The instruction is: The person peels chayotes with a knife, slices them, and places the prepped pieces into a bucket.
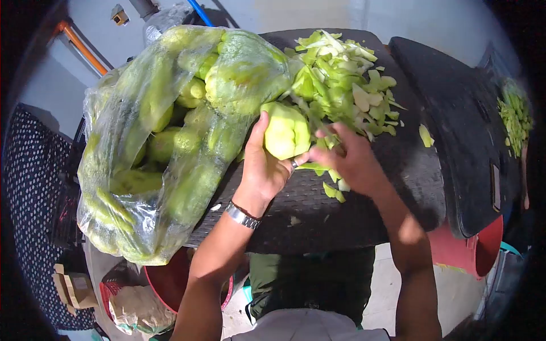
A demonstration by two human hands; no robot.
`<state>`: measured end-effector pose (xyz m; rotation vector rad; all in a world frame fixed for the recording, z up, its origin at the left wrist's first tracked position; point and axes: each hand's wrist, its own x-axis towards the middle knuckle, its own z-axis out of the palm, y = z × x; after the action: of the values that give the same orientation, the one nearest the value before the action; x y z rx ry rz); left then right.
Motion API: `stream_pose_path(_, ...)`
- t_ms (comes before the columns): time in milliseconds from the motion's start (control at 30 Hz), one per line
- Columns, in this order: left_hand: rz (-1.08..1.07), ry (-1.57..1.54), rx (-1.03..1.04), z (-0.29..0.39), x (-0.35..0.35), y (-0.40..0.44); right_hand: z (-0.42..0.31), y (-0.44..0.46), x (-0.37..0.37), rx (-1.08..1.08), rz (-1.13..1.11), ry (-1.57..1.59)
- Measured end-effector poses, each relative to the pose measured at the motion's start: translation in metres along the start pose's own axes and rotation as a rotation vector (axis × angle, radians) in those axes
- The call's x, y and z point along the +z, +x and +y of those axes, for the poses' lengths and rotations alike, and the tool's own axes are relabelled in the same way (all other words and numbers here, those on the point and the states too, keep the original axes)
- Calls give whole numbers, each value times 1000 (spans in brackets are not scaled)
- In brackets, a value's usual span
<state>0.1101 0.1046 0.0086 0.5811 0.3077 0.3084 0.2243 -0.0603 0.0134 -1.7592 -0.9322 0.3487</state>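
Observation:
A pale green chayote (pixel 286 132), its skin peeled away over the side I see, rests in my left hand (pixel 263 165), which is closed around it from below and the left. My right hand (pixel 350 159) is just right of the chayote with its fingers curled. Motion blurs the fingertips, and I cannot make out what they hold. A heap of green peelings (pixel 341 85) lies beyond my hands on the dark table (pixel 273 233). Some loose peel pieces sit under and beside my right hand.
A clear plastic bag (pixel 159 210) full of unpeeled chayotes covers the table's left side. To the right stands a dark chair-like panel (pixel 449 131). Below the table are a red bucket (pixel 463 247) at right and a brown paper sack (pixel 139 307) at left.

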Motion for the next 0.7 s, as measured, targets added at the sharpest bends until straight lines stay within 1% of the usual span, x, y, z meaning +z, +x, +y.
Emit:
stream_pose_path(67, -32, 4, 28, -1, 1, -1, -29, -14, 9, -33, -21, -34)
stream_pose_path(133, -58, -11, 20, -3, 1, -1, -23, -15, 9, -41, -34, -126)
stream_pose_path(167, -31, 16, 42, -3, -7, 2, -20, -15, 10, -44, -41, -173)
stream_pose_path(267, 29, 4, 19, -5, -13, 4, -8, -17, 21, -228, 83, -187)
stream_pose_path(300, 80, -26, 32, -4, -11, 3, -5, -18, 23, -251, 102, -185)
stream_pose_path(400, 34, -20, 92, -4, -26, 3, -1, -18, 20, -332, 146, -216)
stream_pose_path(467, -18, -62, 33, -1, -23, 0, -1, -17, 17, -404, 145, -266)
stream_pose_path(533, -56, -84, -17, 1, -28, 5, -1, -15, 16, -414, 104, -265)
stream_pose_path(567, -35, -85, -16, 1, -29, 4, -2, -14, 15, -418, 88, -266)
stream_pose_path(667, 23, -101, 2, -4, -24, 4, -19, -19, 2, -252, -5, -352)
stream_pose_path(700, 44, -112, 28, -6, -20, 3, -17, -20, 4, -285, -18, -431)
